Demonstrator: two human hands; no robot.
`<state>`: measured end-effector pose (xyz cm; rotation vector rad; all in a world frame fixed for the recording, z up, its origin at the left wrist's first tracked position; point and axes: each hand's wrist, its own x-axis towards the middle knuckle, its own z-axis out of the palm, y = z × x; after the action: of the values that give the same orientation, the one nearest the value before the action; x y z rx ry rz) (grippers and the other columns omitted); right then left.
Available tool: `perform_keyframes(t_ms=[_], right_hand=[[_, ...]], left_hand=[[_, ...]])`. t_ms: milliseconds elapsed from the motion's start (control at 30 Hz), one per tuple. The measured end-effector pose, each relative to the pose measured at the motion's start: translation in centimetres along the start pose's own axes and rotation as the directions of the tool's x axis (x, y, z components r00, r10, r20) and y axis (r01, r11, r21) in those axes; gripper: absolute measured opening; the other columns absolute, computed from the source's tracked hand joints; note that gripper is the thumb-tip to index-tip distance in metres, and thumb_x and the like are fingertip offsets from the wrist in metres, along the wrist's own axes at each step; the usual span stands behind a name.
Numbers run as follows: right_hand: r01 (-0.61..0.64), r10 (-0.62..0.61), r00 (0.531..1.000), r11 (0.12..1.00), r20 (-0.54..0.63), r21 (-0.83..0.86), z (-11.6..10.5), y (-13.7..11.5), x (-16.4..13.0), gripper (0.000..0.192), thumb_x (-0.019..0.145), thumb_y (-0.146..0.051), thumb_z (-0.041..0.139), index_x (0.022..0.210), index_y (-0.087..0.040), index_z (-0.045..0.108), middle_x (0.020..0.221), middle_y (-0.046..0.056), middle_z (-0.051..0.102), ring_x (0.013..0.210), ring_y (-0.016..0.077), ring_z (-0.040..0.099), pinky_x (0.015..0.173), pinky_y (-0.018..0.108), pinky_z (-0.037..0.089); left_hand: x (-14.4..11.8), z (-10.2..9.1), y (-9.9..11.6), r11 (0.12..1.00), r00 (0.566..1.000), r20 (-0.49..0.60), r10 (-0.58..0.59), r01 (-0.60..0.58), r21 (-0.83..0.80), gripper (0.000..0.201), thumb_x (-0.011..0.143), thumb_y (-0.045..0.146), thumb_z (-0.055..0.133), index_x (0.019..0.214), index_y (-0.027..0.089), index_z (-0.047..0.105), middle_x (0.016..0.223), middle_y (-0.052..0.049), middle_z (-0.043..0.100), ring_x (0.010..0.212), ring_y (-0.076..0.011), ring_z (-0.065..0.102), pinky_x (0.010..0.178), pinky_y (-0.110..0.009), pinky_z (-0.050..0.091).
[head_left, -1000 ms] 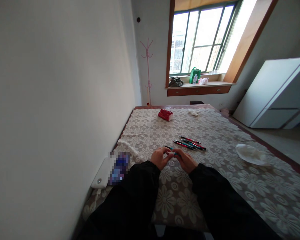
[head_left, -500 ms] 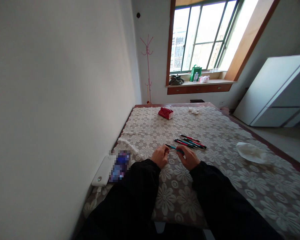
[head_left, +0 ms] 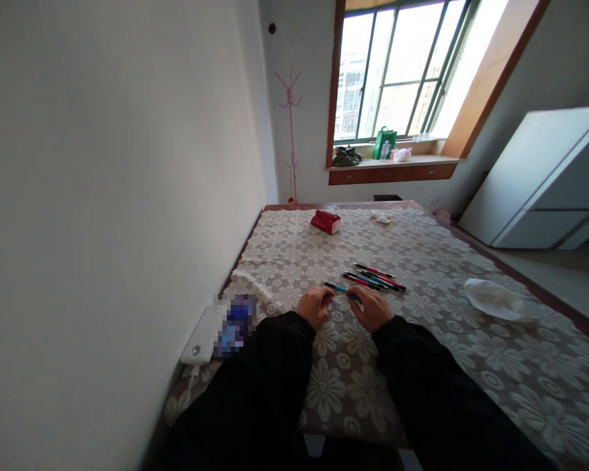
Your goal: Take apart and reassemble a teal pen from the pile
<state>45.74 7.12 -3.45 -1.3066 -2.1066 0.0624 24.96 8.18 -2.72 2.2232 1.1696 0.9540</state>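
Near the table's front, my right hand (head_left: 372,307) is closed around a blue pen (head_left: 339,288) with a dark end pointing left. My left hand (head_left: 315,306) is pinched just below that end. A thin pale strip (head_left: 340,294) spans the gap between my two hands under the pen; its kind is too small to make out, and my left fingertips seem to hold its end. Just beyond my right hand lie several slim pens (head_left: 375,281), red, blue and black, side by side, with a red one (head_left: 374,270) slightly apart at the back.
A lace-patterned cloth (head_left: 285,248) covers the table. On it are a red tissue pack (head_left: 326,222), a crumpled white sheet (head_left: 495,300) on the right and small white scraps (head_left: 381,218) farther back. A white power bank (head_left: 199,337) and a blurred phone (head_left: 235,326) lie by the wall.
Both hands stay in nearly the same place. My right fingers have shifted slightly around the blue pen, and my left fingertips have moved a touch to the right.
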Motion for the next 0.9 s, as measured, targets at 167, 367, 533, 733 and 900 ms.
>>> perform_keyframes(t_ms=[167,367,533,733,900], right_hand=[[0.024,-0.024,0.998,1.0,0.051,-0.003,0.4,0.3,-0.1,0.014,0.089,-0.023,0.051,0.098,-0.022,0.063,0.092,0.006,0.07,0.089,0.0238,0.064,0.083,0.037,0.048],[0.048,-0.052,0.996,0.997,0.068,0.064,0.9,0.3,-0.2,0.013,0.088,-0.024,0.053,0.1,-0.021,0.058,0.094,0.007,0.07,0.087,0.0231,0.066,0.081,0.037,0.051],[0.134,-0.143,0.986,0.986,0.091,0.097,1.1,0.3,-0.1,0.011,0.089,-0.02,0.049,0.097,-0.02,0.056,0.089,0.007,0.068,0.084,0.0214,0.065,0.078,0.034,0.052],[0.173,-0.183,0.981,0.976,0.07,0.13,1.5,0.3,-0.3,0.014,0.091,-0.02,0.047,0.1,-0.02,0.058,0.093,0.008,0.069,0.086,0.0216,0.066,0.077,0.034,0.053],[0.189,-0.196,0.979,0.976,0.052,0.108,1.0,-0.1,0.0,0.015,0.095,-0.026,0.048,0.102,-0.023,0.061,0.093,0.007,0.071,0.088,0.0221,0.068,0.079,0.034,0.054]], left_hand=[[-0.1,0.0,-0.1,1.0,0.999,0.051,0.005,-0.004,-0.013,0.018,0.088,0.019,0.06,0.101,0.022,0.072,0.094,-0.005,0.074,0.095,-0.0226,0.063,0.088,-0.034,0.05],[0.0,0.3,-0.1,0.997,0.997,0.072,0.004,0.002,-0.083,0.019,0.089,0.021,0.062,0.106,0.022,0.07,0.099,-0.004,0.075,0.096,-0.0203,0.068,0.089,-0.031,0.052],[0.1,0.4,-0.2,0.993,0.997,0.054,-0.047,0.053,-0.109,0.019,0.085,0.021,0.068,0.104,0.02,0.069,0.098,-0.004,0.075,0.091,-0.0179,0.07,0.082,-0.026,0.054],[-0.1,0.1,-0.1,0.992,0.994,0.063,-0.09,0.095,-0.087,0.015,0.083,0.033,0.071,0.093,0.023,0.073,0.087,-0.002,0.075,0.083,-0.0201,0.069,0.079,-0.03,0.052],[0.2,0.3,-0.2,0.978,0.992,0.062,-0.107,0.116,-0.174,0.015,0.082,0.032,0.071,0.094,0.023,0.073,0.088,-0.002,0.076,0.085,-0.0196,0.071,0.079,-0.029,0.053]])
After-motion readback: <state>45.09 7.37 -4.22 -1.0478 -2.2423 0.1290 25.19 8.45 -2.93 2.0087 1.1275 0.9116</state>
